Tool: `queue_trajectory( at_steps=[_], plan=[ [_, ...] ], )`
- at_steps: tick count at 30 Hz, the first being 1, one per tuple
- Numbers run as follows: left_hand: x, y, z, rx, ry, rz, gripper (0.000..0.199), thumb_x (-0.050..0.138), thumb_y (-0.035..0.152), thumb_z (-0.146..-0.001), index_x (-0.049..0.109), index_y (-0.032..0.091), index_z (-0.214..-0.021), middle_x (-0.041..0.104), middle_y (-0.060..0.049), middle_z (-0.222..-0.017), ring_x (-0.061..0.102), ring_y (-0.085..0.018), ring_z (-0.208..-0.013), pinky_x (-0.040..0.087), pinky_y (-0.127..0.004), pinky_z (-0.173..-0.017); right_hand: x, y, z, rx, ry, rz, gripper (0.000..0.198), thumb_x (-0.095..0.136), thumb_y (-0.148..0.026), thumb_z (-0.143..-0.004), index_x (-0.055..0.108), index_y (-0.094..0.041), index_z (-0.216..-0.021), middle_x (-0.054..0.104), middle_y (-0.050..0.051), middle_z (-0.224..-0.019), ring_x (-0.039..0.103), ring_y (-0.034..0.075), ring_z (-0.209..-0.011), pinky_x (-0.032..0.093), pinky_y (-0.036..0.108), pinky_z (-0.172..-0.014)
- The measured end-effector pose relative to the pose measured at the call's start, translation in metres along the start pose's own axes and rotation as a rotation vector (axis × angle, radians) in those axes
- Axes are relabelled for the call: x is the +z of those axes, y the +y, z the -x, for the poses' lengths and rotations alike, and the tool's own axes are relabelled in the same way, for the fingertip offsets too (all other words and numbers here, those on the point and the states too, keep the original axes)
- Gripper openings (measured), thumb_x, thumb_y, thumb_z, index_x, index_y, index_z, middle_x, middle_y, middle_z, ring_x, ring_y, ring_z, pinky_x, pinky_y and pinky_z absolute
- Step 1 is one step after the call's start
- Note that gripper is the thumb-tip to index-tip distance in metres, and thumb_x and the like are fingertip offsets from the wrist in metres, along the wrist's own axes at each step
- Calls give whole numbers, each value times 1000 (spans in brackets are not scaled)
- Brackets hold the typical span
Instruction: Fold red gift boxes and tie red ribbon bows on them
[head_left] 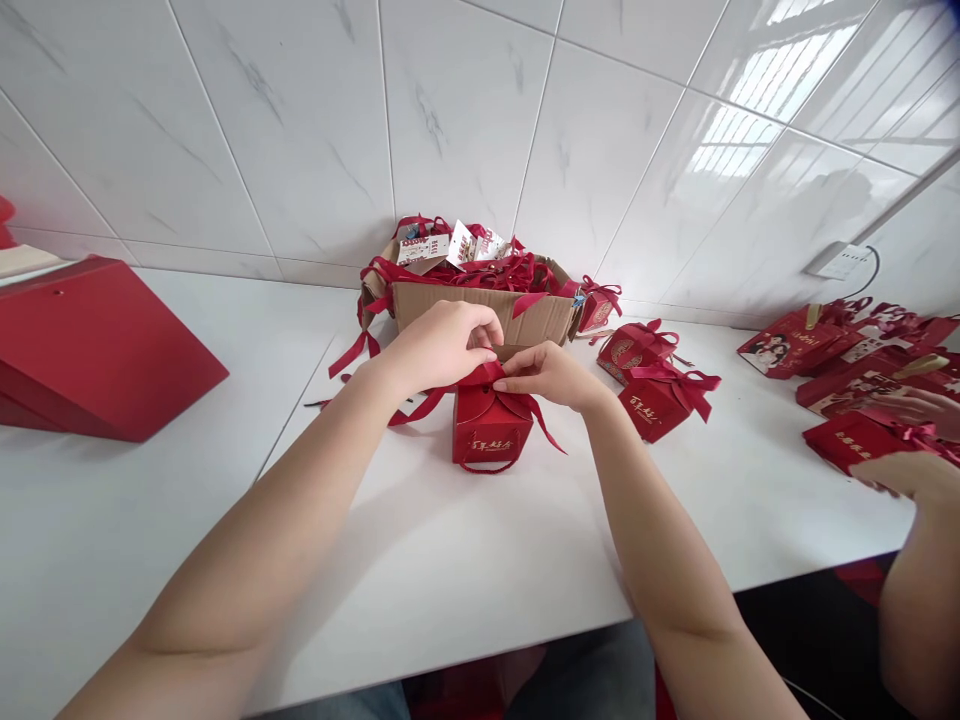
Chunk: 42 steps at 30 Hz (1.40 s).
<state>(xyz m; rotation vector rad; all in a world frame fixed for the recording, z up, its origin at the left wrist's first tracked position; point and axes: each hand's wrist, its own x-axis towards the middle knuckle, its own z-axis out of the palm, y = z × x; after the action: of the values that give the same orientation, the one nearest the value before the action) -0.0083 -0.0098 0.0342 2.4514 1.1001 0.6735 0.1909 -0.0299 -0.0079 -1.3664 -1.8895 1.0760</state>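
Tying the ribbon (429,407) looks like the current step. The right hand (546,375) pinches it atop the red box (492,438), directly beneath this grip on the worktop (450,560); whether the left hand (444,342), just beside, pinches too, I cannot tell. Next probably calls for even tension.

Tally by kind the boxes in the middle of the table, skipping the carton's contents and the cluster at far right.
Cardboard carton: 1
Small red gift boxes: 4 (central one, near-right one, one behind it, one beside the carton)
Total: 5
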Motion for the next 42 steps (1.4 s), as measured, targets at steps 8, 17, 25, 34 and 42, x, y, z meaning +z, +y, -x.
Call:
queue_trajectory(
  at_steps=[8,17,25,34,42],
  plan=[
    [6,-2,-3,9,60,62,11,61,24,-79,66,19,-88,70,-4,-87,64,-17,-80,50,-28,-69,39,23,11,-147,321,-315,24,72,-43,-74,71,-21,-82,56,7,-134,57,22,-116,47,34,-95],
    [15,5,-5,62,38,138,9,58,17,-80,65,18,-86,70,-2,-84,64,-14,-77,51,-27,-70,56,23,30,-198,469,-311,20,70,-38,-77,61,-20,-76,60,9,-129,58,23,-116,47,36,-97],
    [16,10,-1,123,16,243,8,59,14,-79,65,17,-85,70,-2,-84,64,-13,-75,53,-26,-71,49,19,34,-212,529,-192,32,64,-48,-82,66,-19,-68,68,9,-115,62,23,-108,45,38,-98],
    [16,11,-1,144,38,265,7,61,15,-78,65,17,-83,69,-2,-81,64,-13,-73,52,-27,-69,58,29,28,-236,528,-345,24,70,-44,-76,71,-21,-86,74,4,-90,67,19,-83,55,33,-78],
    [8,5,2,-70,-154,44,38,64,40,-76,54,23,-109,67,-4,-100,64,-20,-84,48,-29,-64,61,24,29,-172,666,-379,20,70,-38,-75,71,-20,-82,73,4,-84,67,19,-82,53,32,-77]
  ],
)
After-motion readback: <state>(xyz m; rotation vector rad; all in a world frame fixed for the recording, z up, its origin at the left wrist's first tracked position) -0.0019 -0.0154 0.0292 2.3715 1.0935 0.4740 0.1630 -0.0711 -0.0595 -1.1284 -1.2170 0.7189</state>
